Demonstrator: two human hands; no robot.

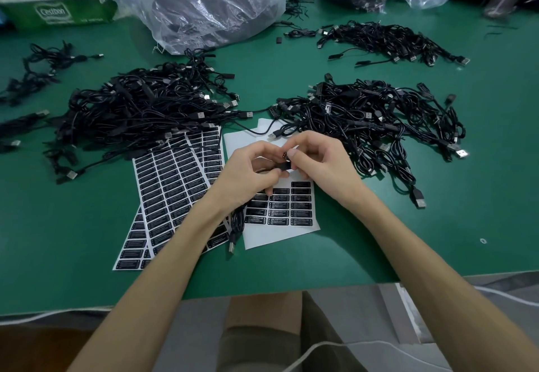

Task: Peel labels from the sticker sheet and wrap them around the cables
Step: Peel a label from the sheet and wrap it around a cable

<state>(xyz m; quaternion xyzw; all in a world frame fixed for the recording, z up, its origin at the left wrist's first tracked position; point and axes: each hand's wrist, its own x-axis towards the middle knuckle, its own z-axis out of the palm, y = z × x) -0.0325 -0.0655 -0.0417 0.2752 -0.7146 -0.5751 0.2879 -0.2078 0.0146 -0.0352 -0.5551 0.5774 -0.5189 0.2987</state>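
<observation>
My left hand (250, 170) and my right hand (318, 155) meet above a partly used sticker sheet (280, 231) with black labels on white backing. Between their fingertips they pinch the small black controller block of a cable (284, 165). That cable hangs down past my left wrist, and its coil and USB plug (232, 244) lie on the sheet's left edge. Whether a label is on the block I cannot tell. Full sticker sheets (172, 185) lie fanned out to the left.
A big heap of black USB cables (140, 115) lies left of centre, another heap (379, 120) to the right, and a smaller pile (388, 40) at the back right. Clear plastic bags (210, 4) and a green carton (58, 10) stand along the back of the green table (437, 240).
</observation>
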